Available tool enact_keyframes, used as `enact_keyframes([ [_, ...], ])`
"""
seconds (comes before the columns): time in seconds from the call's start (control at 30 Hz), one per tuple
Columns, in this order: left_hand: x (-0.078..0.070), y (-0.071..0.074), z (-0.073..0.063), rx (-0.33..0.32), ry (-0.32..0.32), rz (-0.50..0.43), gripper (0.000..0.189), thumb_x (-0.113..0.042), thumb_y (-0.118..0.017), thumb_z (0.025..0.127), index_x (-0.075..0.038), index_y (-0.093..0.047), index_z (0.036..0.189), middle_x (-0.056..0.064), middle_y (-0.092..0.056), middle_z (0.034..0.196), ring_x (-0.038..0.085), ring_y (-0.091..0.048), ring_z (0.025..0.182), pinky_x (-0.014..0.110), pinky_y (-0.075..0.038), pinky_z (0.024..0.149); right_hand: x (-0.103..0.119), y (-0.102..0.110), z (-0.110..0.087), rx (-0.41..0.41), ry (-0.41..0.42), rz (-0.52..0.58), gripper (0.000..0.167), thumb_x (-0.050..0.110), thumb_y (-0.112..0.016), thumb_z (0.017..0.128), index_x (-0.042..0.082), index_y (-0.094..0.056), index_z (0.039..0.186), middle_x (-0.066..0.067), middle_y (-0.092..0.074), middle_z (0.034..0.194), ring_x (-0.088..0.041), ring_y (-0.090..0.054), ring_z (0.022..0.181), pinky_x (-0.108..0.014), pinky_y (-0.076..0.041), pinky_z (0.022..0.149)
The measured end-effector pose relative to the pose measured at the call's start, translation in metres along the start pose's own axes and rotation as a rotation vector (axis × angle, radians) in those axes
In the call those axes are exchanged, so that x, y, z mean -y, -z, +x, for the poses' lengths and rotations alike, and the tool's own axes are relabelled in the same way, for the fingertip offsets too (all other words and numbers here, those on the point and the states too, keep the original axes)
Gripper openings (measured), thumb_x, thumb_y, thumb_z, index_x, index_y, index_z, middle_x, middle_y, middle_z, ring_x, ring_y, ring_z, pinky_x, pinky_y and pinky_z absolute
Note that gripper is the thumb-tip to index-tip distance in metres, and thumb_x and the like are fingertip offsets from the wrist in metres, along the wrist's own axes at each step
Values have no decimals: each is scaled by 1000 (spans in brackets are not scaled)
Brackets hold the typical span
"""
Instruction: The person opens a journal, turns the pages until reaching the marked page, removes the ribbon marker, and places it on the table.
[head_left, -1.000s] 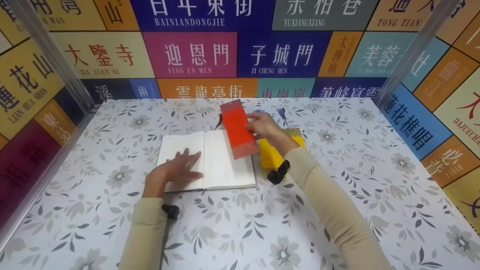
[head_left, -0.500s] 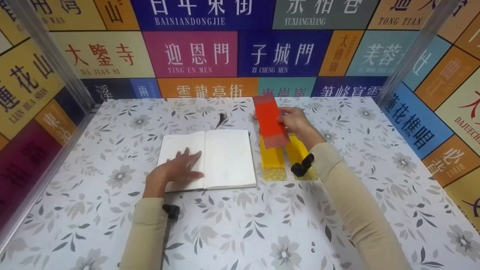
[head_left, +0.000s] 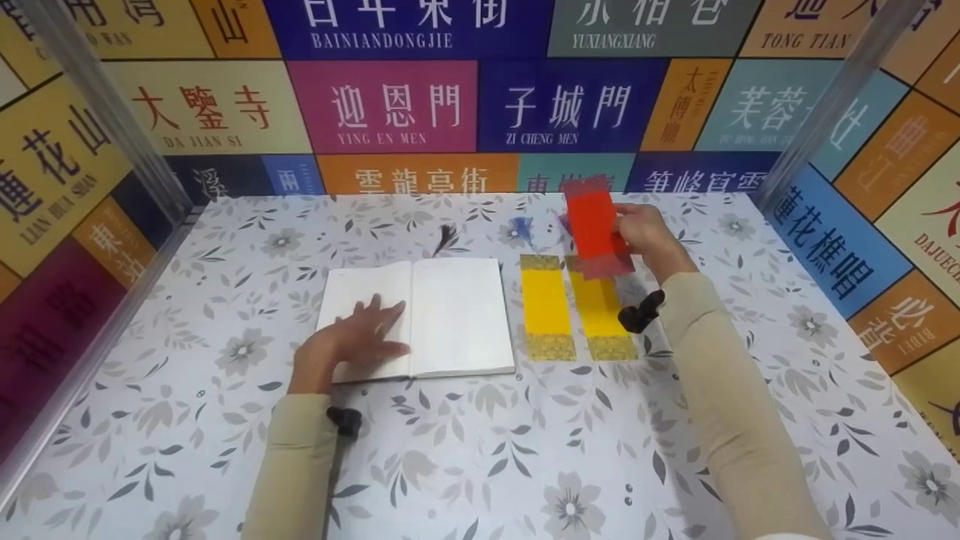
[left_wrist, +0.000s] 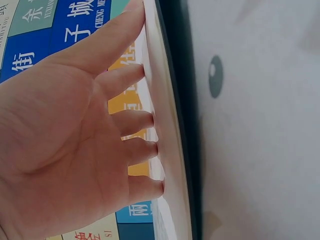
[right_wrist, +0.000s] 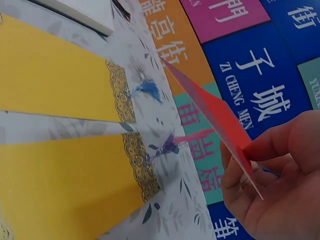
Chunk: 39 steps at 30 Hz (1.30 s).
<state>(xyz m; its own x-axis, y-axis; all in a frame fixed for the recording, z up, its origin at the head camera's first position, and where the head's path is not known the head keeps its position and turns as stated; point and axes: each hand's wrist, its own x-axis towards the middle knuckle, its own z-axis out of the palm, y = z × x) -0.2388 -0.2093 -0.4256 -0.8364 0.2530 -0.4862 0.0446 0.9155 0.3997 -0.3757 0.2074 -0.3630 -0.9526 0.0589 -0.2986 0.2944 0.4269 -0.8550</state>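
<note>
An open book (head_left: 461, 319) with blank-looking pages lies on the table. My left hand (head_left: 356, 337) rests on its left page, fingers spread; the left wrist view has those fingertips (left_wrist: 145, 185) touching the paper. Between thumb and fingers, my right hand (head_left: 646, 231) pinches a red bookmark (head_left: 595, 223) with patterned ends, by its right edge. It is held up, tilted, above the far part of two yellow bookmarks (head_left: 547, 300) lying side by side to the right of the book. In the right wrist view, a blue tassel (right_wrist: 147, 90) and a purple tassel (right_wrist: 164, 147) lie at their lacy ends.
A dark tassel (head_left: 445, 238) sticks out beyond the book's far edge. The table (head_left: 450, 465) has a leaf-and-flower cover. Walls with coloured sign panels (head_left: 382, 105) stand behind and at both sides, with clear posts (head_left: 832, 97) at the corners.
My right hand has carried the red bookmark rightward, from over the book's right page to over the right yellow bookmark. Both yellow bookmarks show more fully now. The left hand stays put.
</note>
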Motion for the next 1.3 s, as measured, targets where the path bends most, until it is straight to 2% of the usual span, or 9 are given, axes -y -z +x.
enact_keyframes([
  [0.27, -3, 1, 0, 8, 26, -14, 80, -55, -49, 100, -31, -3, 162, 11, 15, 168, 39, 16, 155, 64, 7, 124, -23, 26, 4, -15, 13, 41, 67, -1, -38, 95, 13, -26, 159, -19, -47, 149, -24, -53, 118, -46, -44, 115],
  [0.4, -5, 2, -1, 2, 23, -14, 80, -53, -49, 100, -30, -4, 162, 12, 15, 168, 40, 16, 154, 65, 7, 123, -38, 36, 3, -26, 10, 24, 67, -2, -41, 93, 11, -30, 158, -13, -58, 131, -19, -57, 107, -35, -55, 98],
  [0.47, -5, 3, -2, 1, 17, -3, 80, -52, -49, 100, -29, -3, 162, 13, 15, 168, 40, 15, 154, 65, 7, 123, -46, 39, 2, -20, 1, 5, 66, -1, -43, 93, 11, -31, 158, -10, -59, 125, -18, -56, 102, -29, -55, 89],
  [0.57, -4, 2, 0, -2, 0, 18, 79, -51, -47, 101, -26, -3, 162, 16, 15, 167, 43, 15, 154, 66, 7, 122, -59, 42, -1, 4, -11, -4, 65, 2, -44, 94, 9, -31, 157, -4, -62, 115, -15, -57, 96, -24, -54, 83],
  [0.73, -1, 2, 4, -13, -27, 42, 78, -49, -46, 102, -21, -5, 162, 22, 12, 166, 47, 12, 153, 69, 5, 121, -81, 42, -8, 25, -34, 5, 64, 4, -45, 95, 7, -32, 157, -1, -62, 112, -10, -58, 91, -19, -54, 80],
  [0.8, 0, 2, 3, -10, -23, 35, 78, -50, -46, 102, -22, -5, 162, 21, 13, 166, 47, 12, 153, 69, 5, 121, -89, 41, -11, 21, -51, 7, 64, 3, -46, 94, 6, -33, 156, -3, -60, 115, -10, -57, 90, -19, -53, 79],
  [1.0, 0, 0, 2, -14, -7, 34, 77, -50, -46, 102, -24, -5, 162, 19, 13, 167, 44, 12, 154, 67, 5, 122, -106, 41, -18, -9, -80, -28, 62, 3, -49, 93, 5, -38, 154, 1, -61, 106, -10, -57, 87, -17, -51, 75],
  [1.13, 0, -1, 3, -14, -1, 41, 76, -49, -45, 103, -25, -4, 162, 19, 13, 167, 44, 12, 154, 67, 5, 122, -114, 40, -23, -16, -112, -40, 64, 7, -49, 93, 9, -36, 156, -7, -59, 123, -19, -56, 102, -21, -50, 84],
  [1.3, 0, -1, 3, -17, 0, 59, 76, -51, -44, 103, -24, -5, 162, 20, 12, 167, 46, 11, 153, 69, 5, 121, -117, 39, -28, -13, -154, -68, 67, 13, -51, 96, 11, -27, 159, -20, -44, 149, -30, -48, 123, -34, -48, 104],
])
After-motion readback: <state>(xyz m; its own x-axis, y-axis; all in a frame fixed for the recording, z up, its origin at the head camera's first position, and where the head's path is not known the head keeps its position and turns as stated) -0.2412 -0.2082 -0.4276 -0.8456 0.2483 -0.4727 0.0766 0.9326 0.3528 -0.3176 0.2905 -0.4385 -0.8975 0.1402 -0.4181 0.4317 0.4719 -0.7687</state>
